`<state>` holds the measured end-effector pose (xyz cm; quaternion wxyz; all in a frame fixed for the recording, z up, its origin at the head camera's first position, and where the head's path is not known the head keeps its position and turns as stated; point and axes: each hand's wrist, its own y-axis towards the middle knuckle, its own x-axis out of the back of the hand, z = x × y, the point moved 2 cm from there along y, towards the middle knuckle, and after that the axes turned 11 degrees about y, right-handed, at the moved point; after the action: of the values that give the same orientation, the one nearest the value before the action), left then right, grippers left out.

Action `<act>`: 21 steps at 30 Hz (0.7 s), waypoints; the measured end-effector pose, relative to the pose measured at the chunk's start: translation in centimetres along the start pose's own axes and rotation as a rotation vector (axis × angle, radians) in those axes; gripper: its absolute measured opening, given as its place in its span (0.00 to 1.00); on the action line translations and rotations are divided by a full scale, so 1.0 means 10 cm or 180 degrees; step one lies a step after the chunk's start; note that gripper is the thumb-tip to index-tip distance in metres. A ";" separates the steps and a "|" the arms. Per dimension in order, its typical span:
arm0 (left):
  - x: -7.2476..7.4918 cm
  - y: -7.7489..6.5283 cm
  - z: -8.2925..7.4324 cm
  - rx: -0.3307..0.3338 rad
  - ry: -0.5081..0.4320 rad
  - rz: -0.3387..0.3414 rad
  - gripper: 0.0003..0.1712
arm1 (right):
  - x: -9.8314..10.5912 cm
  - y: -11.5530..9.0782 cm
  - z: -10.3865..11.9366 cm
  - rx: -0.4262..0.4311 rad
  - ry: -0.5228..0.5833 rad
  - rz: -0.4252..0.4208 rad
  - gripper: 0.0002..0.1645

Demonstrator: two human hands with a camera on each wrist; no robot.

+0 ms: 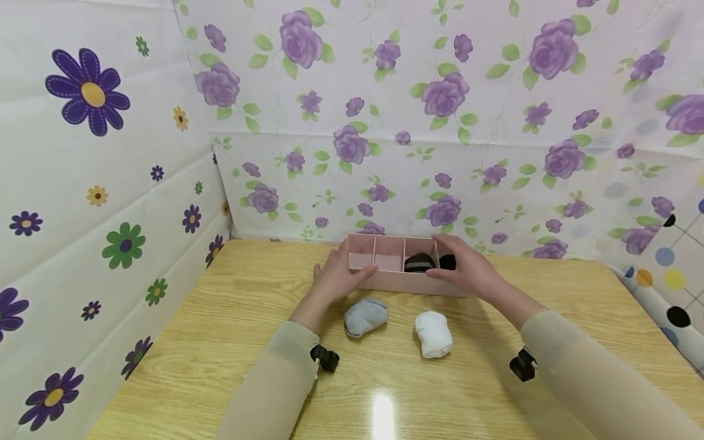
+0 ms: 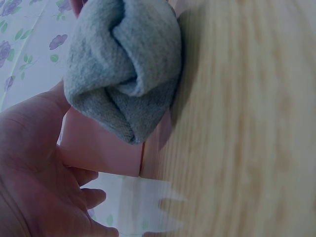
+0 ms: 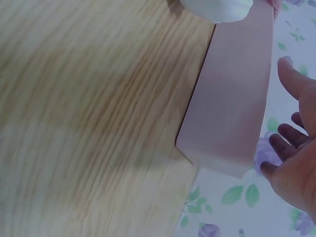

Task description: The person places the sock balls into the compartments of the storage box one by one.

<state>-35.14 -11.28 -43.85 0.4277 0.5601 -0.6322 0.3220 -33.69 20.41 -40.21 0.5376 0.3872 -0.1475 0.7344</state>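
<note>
A pink box (image 1: pixel 407 282) with a row of compartments stands at the back of the table. Dark rolled socks (image 1: pixel 420 263), one with a grey stripe, fill the compartments toward its right end. My left hand (image 1: pixel 337 273) grips the box's left end, its thumb over the front rim and the fingers around the end. Over the right end is my right hand (image 1: pixel 467 269), fingers spread and loosely bent; the right wrist view shows its thumb (image 3: pixel 292 81) apart from the box. A grey rolled sock (image 1: pixel 365 317) and a white rolled sock (image 1: pixel 434 334) lie before the box.
The wooden table (image 1: pixel 264 293) meets a flower-patterned sheet (image 1: pixel 352 183) right behind the box. Another flowered sheet (image 1: pixel 126 201) borders the left side, and a dotted one (image 1: pixel 668 269) the right. Light glares on the near tabletop.
</note>
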 end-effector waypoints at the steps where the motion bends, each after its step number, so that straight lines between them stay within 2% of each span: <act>1: 0.00 0.00 0.00 0.0003 -0.0009 0.0003 0.64 | 0.01 -0.02 0.00 0.0022 0.0003 -0.0003 0.54; 10: -0.09 0.12 0.07 0.0055 -0.0026 0.0134 0.65 | 0.04 -0.23 0.04 0.0247 0.0006 -0.0020 0.53; 21: -0.13 0.16 0.12 0.0051 -0.0072 0.0101 0.66 | 0.01 -0.49 0.09 0.0357 -0.0083 -0.0047 0.55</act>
<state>-36.91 -11.49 -45.44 0.4109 0.5570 -0.6433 0.3274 -28.91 21.80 -40.51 0.5185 0.4273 -0.1101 0.7324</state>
